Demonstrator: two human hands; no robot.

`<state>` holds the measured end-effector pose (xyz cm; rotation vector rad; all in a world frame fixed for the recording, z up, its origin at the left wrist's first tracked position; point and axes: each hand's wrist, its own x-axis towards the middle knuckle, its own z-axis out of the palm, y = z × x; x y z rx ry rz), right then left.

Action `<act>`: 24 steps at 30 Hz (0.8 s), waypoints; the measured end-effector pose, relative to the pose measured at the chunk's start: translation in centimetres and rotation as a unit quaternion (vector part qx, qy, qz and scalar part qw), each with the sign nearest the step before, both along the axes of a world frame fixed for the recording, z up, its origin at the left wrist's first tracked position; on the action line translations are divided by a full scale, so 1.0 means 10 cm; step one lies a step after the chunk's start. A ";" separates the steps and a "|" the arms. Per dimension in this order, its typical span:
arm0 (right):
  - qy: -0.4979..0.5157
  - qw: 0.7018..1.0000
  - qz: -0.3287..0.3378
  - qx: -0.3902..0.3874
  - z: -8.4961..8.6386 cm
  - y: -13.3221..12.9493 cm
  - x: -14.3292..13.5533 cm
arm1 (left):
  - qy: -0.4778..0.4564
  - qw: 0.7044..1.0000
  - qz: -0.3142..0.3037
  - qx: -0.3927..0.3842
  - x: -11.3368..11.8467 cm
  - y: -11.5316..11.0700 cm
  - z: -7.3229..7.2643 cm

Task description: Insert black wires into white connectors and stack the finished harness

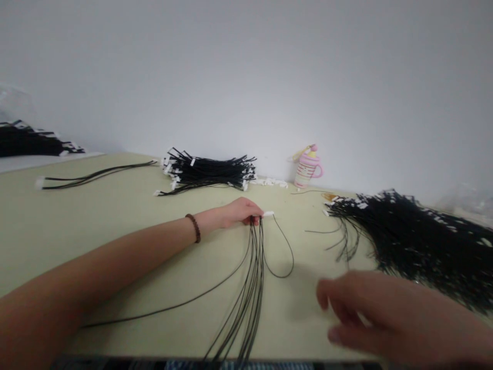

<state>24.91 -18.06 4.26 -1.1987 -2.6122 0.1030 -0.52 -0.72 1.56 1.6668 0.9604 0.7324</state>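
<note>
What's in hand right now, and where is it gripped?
The left hand holds a bunch of thin black wires by its far end, where a small white plastic connector sticks out past the fingers. The blurred right hand appears to hold nothing.

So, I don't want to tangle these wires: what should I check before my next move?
1. Left hand gripping the black wires at their upper end: ok.
2. Held wires all hanging together: not ok; one sweeps left, another loops right.
3. Wires seated in the white piece by the left fingertips: cannot tell, too small.
4. Right hand away from the held wires: ok.
5. Dark wire pile at right neat: not ok, several strands stray out.
</note>
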 end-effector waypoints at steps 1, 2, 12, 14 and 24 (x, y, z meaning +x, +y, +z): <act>-0.041 0.995 -0.003 -0.088 0.11 0.18 -0.01 | -0.004 1.000 0.004 0.001 0.00 0.01 -0.01; -0.033 0.992 -0.040 -0.117 0.18 0.36 -0.04 | -0.009 1.000 0.011 0.001 0.01 0.02 -0.01; 0.279 0.851 -0.141 -0.421 -0.26 1.21 -0.51 | -0.079 0.995 0.066 0.015 0.02 0.09 -0.05; 0.377 0.813 -0.177 -0.406 -0.30 1.29 -0.53 | -0.094 0.993 0.065 0.021 0.03 0.09 0.00; 0.581 0.771 -0.065 -0.251 -0.46 1.47 -0.39 | 0.041 0.991 -0.029 0.128 0.18 -0.21 0.33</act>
